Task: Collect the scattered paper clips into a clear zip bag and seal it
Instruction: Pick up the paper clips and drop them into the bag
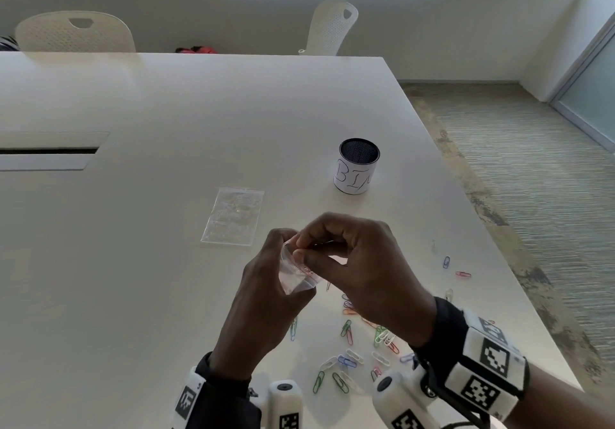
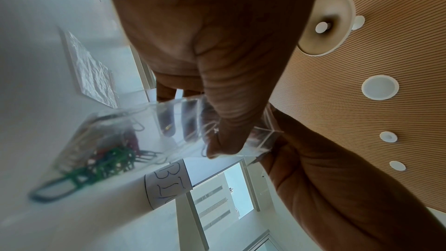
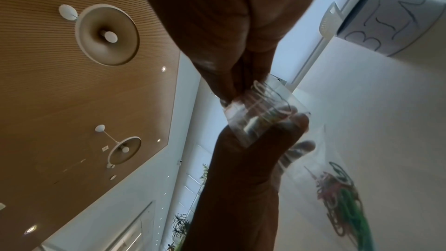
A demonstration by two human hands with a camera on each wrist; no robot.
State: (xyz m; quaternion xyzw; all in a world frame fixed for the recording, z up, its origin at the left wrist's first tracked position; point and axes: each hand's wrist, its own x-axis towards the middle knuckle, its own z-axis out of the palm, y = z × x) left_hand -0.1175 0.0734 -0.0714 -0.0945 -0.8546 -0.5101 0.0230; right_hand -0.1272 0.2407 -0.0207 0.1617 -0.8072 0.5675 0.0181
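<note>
The left hand (image 1: 266,299) grips the zip bag (image 1: 294,274) above the table (image 1: 166,112), mouth upward, with some paper clips already at its bottom. The right hand (image 1: 352,262) pinches at the bag mouth; whether its fingertips hold a clip cannot be determined. The loose paper clips (image 1: 349,358) lie on the table directly below and nearer the right hand, which is judged best placed to fetch them.

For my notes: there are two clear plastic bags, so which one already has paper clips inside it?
The small zip bag pinched by both hands; the wrist views show coloured clips in it. The other bag lies flat beyond them.
</note>
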